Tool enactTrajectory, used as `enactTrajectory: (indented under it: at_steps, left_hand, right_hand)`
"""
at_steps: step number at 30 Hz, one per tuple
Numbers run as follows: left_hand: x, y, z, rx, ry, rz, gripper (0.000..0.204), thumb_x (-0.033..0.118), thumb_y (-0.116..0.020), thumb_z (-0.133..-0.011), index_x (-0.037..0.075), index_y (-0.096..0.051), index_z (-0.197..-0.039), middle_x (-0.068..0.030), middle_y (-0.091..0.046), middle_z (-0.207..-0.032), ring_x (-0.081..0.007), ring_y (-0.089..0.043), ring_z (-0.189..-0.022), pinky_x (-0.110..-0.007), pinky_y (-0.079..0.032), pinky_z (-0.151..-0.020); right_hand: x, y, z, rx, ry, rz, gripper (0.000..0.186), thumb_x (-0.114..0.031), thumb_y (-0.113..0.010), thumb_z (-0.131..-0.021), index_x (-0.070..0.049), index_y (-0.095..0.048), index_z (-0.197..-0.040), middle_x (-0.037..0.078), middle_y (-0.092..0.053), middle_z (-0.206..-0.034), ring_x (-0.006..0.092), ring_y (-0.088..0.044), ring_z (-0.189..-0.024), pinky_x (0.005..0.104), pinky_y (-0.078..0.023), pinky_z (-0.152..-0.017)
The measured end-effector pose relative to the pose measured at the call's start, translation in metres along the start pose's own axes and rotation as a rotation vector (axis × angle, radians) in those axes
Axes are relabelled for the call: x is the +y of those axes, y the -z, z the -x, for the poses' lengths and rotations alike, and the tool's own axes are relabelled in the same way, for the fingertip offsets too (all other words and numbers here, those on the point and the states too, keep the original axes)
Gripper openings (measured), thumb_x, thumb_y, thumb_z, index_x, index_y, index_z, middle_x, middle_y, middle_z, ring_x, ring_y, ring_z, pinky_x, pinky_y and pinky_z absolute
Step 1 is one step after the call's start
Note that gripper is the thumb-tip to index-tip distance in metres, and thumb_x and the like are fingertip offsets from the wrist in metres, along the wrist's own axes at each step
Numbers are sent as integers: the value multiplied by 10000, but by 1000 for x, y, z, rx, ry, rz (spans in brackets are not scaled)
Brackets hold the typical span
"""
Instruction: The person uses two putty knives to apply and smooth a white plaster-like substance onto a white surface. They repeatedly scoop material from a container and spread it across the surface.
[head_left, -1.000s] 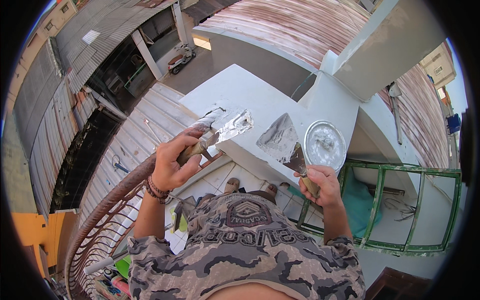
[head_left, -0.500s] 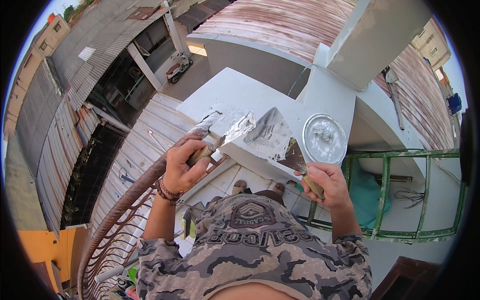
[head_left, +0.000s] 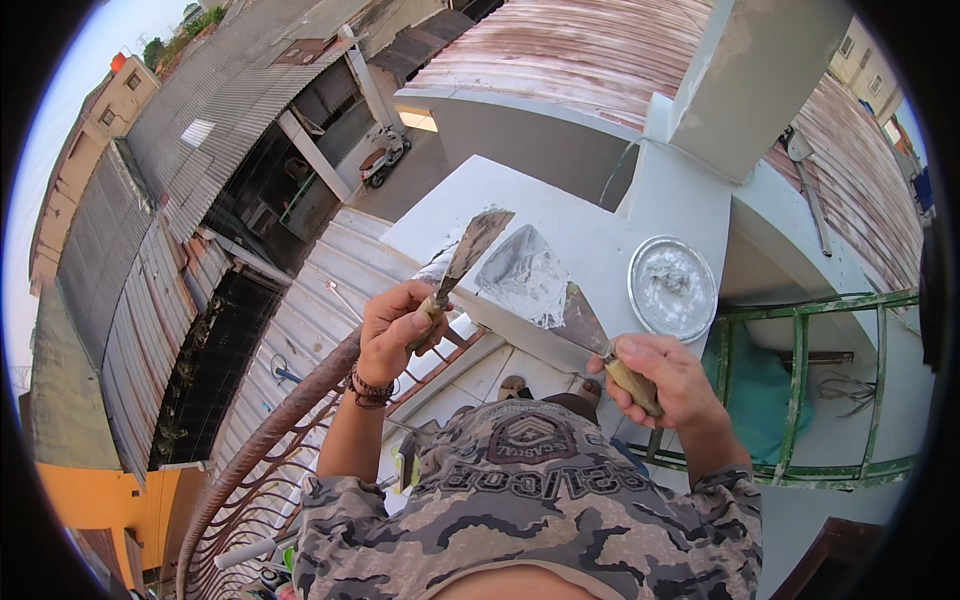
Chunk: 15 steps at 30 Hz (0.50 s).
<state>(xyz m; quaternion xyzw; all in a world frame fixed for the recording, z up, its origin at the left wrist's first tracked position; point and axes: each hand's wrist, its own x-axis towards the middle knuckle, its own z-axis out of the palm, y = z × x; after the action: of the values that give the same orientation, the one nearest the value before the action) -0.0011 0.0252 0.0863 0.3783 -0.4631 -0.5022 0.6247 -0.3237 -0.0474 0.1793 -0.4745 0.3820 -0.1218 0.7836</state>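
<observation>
Wooden-handled narrow scraper (head_left: 465,260) gripped in left hand (head_left: 393,328), pointing far-right | wide scraper (head_left: 582,318) gripped in right hand (head_left: 668,375), pointing far-left; its white paste (head_left: 528,280) just right of narrow scraper

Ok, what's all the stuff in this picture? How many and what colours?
ledge: 1, white, middle
narrow scraper: 1, grey-brown blade, centre
wide scraper: 1, grey blade, centre
paste: several smears, white, on wide scraper and in round tin
round tin: 1, silvery, on ledge, right
pillar: 1, grey-white, upper right
railing: 1, rusty brown, left
metal frame: 1, green, right
scooter: 1, white and brown, upper left
roofs: several, grey and rusty, top and left
shirt: 1, camouflage, bottom
left hand: 1, holding narrow scraper
right hand: 1, holding wide scraper
</observation>
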Motion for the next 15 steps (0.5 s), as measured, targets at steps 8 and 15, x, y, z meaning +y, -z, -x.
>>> enactTrajectory:
  at_steps: [8, 15]
  left_hand:
    - [12, 15, 2, -4, -91, -430, 270, 171, -680, -818, -42, -653, -982, -29, -633, -758, -67, -524, -620, -218, -406, -553]
    - [20, 14, 1, 59, -222, -687, 247, 111, -692, -762, -13, -669, -974, -49, -630, -699, -90, -566, -591, -241, -445, -556]
  right_hand:
    - [-19, 9, 16, 71, 42, 64, 404, -304, -452, -1015, 39, -659, -1067, 16, -580, -662, 53, -497, -473, 188, -349, -387]
    - [5, 14, 5, 126, -41, 125, 372, -298, -485, -1007, 20, -669, -1067, 4, -582, -658, 46, -486, -462, 186, -341, -378]
